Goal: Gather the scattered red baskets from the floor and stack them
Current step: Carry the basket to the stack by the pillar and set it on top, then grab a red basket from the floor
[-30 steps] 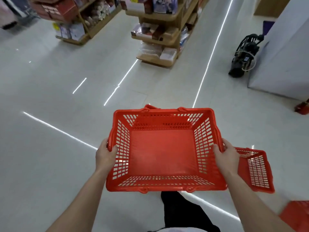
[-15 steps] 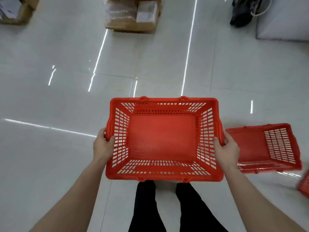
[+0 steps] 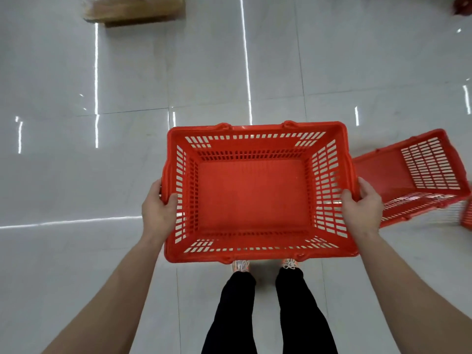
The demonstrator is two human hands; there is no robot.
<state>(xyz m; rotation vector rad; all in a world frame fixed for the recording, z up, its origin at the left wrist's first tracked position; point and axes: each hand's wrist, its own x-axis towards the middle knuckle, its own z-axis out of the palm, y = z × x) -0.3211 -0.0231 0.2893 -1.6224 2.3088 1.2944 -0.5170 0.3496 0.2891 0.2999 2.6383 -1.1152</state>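
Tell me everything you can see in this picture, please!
held basket: one, red, in the middle, empty, carried above the floor
floor basket: one, red, on the floor at the right, tipped over
red sliver: one, red, cut off at the right edge; maybe another basket
red blur: one, red, top right corner, too blurred to name
wooden shelf base: one, light brown, top left on the floor
floor tiles: many, shiny white, everywhere
shoes: two, white and orange, just below the held basket
legs: two, in black trousers, bottom middle
left hand: one, grips the held basket's left rim
right hand: one, grips its right rim
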